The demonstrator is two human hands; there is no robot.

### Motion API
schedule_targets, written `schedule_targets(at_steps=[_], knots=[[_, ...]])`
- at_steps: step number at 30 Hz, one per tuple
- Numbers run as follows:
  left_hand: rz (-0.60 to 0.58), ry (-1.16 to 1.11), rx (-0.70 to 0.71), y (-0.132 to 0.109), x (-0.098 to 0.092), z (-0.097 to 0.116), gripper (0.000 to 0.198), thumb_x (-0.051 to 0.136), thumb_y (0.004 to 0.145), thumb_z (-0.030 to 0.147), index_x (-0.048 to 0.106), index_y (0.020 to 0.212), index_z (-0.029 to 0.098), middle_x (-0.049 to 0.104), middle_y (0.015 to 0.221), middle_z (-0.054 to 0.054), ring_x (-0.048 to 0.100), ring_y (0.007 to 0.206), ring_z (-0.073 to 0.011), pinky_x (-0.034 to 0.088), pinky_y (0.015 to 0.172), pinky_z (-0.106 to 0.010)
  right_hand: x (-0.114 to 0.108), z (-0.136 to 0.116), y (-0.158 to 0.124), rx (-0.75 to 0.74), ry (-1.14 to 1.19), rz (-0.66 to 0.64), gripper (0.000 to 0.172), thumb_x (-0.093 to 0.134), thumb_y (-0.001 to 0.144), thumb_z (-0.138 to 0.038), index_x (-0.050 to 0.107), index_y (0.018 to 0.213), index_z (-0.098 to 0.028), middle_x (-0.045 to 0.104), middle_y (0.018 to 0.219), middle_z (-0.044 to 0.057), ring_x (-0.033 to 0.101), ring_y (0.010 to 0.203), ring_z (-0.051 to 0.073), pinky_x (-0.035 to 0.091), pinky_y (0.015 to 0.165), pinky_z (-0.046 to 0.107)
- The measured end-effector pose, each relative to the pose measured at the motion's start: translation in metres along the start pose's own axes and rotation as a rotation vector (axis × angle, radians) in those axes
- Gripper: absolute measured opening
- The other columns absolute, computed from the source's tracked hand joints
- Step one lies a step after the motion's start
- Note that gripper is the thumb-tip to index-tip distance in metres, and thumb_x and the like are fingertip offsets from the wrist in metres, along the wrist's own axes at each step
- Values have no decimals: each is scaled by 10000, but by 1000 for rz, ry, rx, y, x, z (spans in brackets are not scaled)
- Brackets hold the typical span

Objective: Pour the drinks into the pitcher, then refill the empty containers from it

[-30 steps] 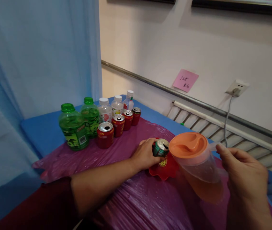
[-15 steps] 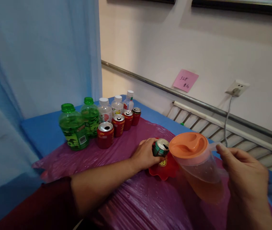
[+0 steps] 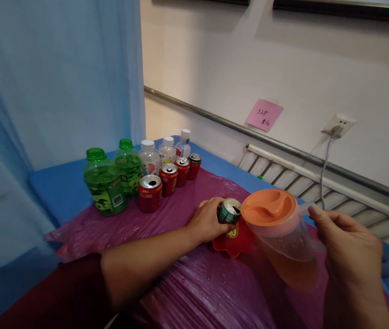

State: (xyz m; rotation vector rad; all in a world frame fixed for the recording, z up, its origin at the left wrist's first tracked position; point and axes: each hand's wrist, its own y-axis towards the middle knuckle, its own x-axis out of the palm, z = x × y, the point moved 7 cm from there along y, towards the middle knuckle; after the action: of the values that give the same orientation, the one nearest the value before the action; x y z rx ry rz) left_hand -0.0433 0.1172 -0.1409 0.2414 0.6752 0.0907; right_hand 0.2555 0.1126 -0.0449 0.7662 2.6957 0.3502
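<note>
My left hand (image 3: 207, 221) is wrapped round a dark green drink can (image 3: 228, 211) whose top is open. Beneath and beside the can lies a red wavy-edged dish (image 3: 232, 246) with a yellow mark, partly hidden by my hand. By its handle, my right hand (image 3: 350, 249) grips a clear plastic pitcher (image 3: 288, 256) with an orange lid (image 3: 270, 208). The pitcher is tilted toward the can and holds brownish liquid. Its lid edge is close to the can's opening; no stream is visible between them.
Several red cans (image 3: 149, 194) stand in a row on the purple plastic sheet (image 3: 194, 292). Behind them are green bottles (image 3: 103, 183) and white-capped bottles (image 3: 149, 157). A blue curtain (image 3: 60, 82) hangs at the left. A radiator (image 3: 283, 178) and a metal pipe (image 3: 215, 119) run along the wall.
</note>
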Motion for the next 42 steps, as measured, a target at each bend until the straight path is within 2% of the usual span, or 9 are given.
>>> schedule_targets(at_steps=[8, 15, 21, 28, 34, 40, 42], knots=[[2, -1, -3, 0, 0, 1, 659, 905, 659, 414, 644, 1244, 260, 722, 1252, -57, 650, 1187, -325, 470, 1053, -449, 2, -2, -1, -17, -19, -24, 457, 884, 636, -608, 706, 696, -192, 478, 534, -51, 357, 490, 100, 250, 430, 265], [2, -6, -1, 0, 0, 0, 673, 905, 661, 436, 639, 1254, 264, 720, 1264, -54, 649, 1190, -323, 470, 1058, -457, 0, 0, 0, -35, -18, -14, 468, 886, 632, -621, 720, 715, -191, 511, 573, -40, 414, 545, 108, 269, 458, 251], [9, -2, 2, 1, 1, -2, 690, 908, 657, 461, 637, 1259, 261, 716, 1270, -60, 648, 1191, -328, 481, 1046, -455, 1, 2, 0, -27, -2, -17, 474, 891, 628, -619, 723, 734, -188, 486, 548, -48, 383, 502, 106, 259, 431, 258], [17, 7, 15, 0, 2, -2, 685, 906, 658, 457, 634, 1259, 270, 718, 1253, -47, 656, 1178, -326, 495, 1031, -455, 2, 4, 2, -9, 16, -18, 502, 891, 614, -641, 718, 733, -185, 497, 566, -46, 397, 542, 109, 252, 451, 251], [15, 1, -1, 1, 2, -4, 695, 904, 655, 435, 623, 1260, 242, 709, 1268, -60, 646, 1179, -325, 489, 1032, -457, 4, 16, 11, 7, 190, -47, 505, 910, 624, -610, 667, 712, -176, 496, 565, -56, 384, 541, 91, 274, 465, 220], [20, 1, 12, 4, 1, -4, 661, 888, 673, 377, 626, 1265, 242, 708, 1274, -64, 642, 1189, -320, 482, 1038, -438, 14, 23, 24, 27, 462, -116, 494, 909, 670, -510, 543, 618, -183, 361, 512, -96, 314, 476, 59, 238, 433, 200], [27, -15, 13, 5, 0, -5, 673, 895, 669, 377, 625, 1269, 239, 705, 1280, -70, 645, 1192, -317, 489, 1034, -430, 16, 27, 29, 40, 526, -96, 489, 902, 678, -486, 517, 614, -192, 354, 512, -102, 283, 458, 50, 215, 415, 197]])
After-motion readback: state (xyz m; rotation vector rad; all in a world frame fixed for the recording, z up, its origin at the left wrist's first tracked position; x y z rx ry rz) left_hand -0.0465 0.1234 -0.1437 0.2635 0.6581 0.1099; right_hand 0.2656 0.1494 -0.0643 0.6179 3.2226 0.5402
